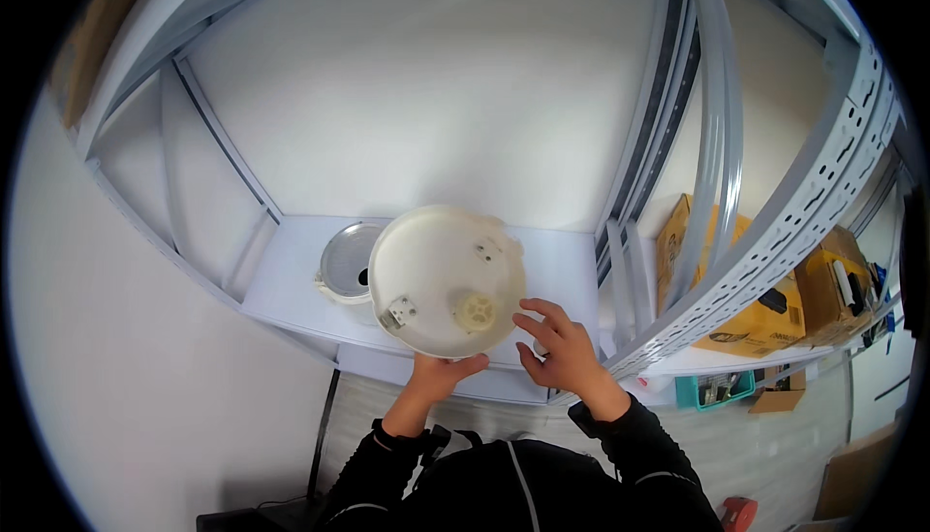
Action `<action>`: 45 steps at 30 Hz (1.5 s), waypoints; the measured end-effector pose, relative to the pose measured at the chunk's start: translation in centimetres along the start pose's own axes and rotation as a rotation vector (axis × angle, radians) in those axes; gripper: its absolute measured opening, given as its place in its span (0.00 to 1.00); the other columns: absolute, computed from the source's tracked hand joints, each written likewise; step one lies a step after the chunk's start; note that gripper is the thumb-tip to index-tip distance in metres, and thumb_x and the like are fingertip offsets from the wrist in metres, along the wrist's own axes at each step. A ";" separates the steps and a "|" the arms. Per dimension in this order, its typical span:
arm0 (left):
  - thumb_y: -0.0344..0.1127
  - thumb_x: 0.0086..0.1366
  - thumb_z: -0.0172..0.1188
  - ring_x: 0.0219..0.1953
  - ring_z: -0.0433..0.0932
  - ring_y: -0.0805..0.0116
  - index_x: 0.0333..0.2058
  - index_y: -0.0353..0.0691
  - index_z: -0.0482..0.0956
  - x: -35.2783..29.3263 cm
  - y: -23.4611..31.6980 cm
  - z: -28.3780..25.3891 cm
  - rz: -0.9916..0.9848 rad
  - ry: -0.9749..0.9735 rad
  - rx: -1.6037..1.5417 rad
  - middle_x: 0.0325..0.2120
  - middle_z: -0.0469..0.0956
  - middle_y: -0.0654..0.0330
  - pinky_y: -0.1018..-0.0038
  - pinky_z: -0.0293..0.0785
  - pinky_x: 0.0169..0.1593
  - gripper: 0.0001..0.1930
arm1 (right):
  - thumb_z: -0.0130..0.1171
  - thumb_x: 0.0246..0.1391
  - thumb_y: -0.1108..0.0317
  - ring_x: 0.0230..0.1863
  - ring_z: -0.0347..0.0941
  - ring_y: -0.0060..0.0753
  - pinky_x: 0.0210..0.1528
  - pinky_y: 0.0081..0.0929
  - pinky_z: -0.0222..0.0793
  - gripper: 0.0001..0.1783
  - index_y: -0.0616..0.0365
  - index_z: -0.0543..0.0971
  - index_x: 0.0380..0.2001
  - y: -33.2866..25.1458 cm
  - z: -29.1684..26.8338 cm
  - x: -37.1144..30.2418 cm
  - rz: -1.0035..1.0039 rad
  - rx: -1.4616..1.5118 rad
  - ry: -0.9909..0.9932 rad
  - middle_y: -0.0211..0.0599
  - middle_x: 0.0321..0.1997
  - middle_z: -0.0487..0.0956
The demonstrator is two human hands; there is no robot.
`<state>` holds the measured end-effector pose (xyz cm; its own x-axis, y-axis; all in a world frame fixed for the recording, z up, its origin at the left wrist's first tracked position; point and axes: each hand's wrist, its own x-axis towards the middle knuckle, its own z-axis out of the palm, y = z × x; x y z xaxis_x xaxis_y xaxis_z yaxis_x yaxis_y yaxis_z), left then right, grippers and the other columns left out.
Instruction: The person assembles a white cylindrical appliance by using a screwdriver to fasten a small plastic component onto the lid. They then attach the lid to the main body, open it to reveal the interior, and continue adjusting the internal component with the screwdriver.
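Observation:
A large white round shell (441,280), shallow like a lid or cover, is tilted up in front of me above the shelf. On its face are a pale yellow round piece with holes (476,312), a small metal bracket (399,312) and a small fitting near the upper right. My left hand (438,377) grips the lower rim, thumb along the edge and the other fingers hidden beneath. Beside the lower right rim, my right hand (562,348) has its fingers spread and holds nothing I can see. Partly behind the shell sits a white-rimmed round appliance part (351,259) with a grey metal top.
Both round things are over a white shelf (557,290) framed by grey metal posts. A perforated upright (765,222) curves past on my right. Beyond it stand yellow cardboard boxes (751,324) and a teal basket (717,391). A red object (739,513) is on the floor.

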<state>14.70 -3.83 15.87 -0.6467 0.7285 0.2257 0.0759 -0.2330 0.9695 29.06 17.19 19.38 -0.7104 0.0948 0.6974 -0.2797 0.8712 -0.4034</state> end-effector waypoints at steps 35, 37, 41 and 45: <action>0.46 0.68 0.73 0.78 0.59 0.47 0.82 0.40 0.41 -14.8 6.8 -26.0 0.299 0.112 -0.098 0.79 0.53 0.48 0.49 0.62 0.76 0.57 | 0.68 0.71 0.62 0.28 0.78 0.19 0.29 0.21 0.74 0.19 0.64 0.79 0.56 -25.3 18.2 2.4 0.522 0.875 0.162 0.33 0.35 0.83; 0.43 0.66 0.75 0.79 0.59 0.46 0.82 0.41 0.35 -15.1 7.3 -25.4 0.287 0.099 -0.110 0.79 0.51 0.48 0.47 0.62 0.76 0.61 | 0.68 0.72 0.62 0.29 0.79 0.19 0.30 0.21 0.75 0.20 0.64 0.78 0.58 -25.4 18.5 2.2 0.533 0.885 0.165 0.33 0.36 0.83; 0.36 0.59 0.80 0.78 0.60 0.45 0.82 0.42 0.24 -15.6 7.9 -24.5 0.276 0.117 -0.100 0.80 0.46 0.47 0.46 0.69 0.73 0.72 | 0.68 0.71 0.60 0.30 0.79 0.19 0.31 0.21 0.76 0.22 0.61 0.77 0.60 -26.7 18.8 2.2 0.644 0.827 0.165 0.34 0.38 0.84; 0.31 0.54 0.83 0.77 0.61 0.45 0.80 0.43 0.19 -16.3 8.5 -23.6 0.228 0.210 -0.127 0.80 0.44 0.46 0.49 0.78 0.68 0.77 | 0.68 0.70 0.61 0.34 0.81 0.23 0.38 0.25 0.78 0.24 0.60 0.76 0.62 -28.5 18.6 2.5 0.726 0.691 -0.014 0.36 0.42 0.85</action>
<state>8.00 -32.88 18.16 -0.7674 0.5026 0.3981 0.1498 -0.4632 0.8735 23.24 -16.35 21.56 -0.8645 0.4826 0.1404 -0.0860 0.1332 -0.9874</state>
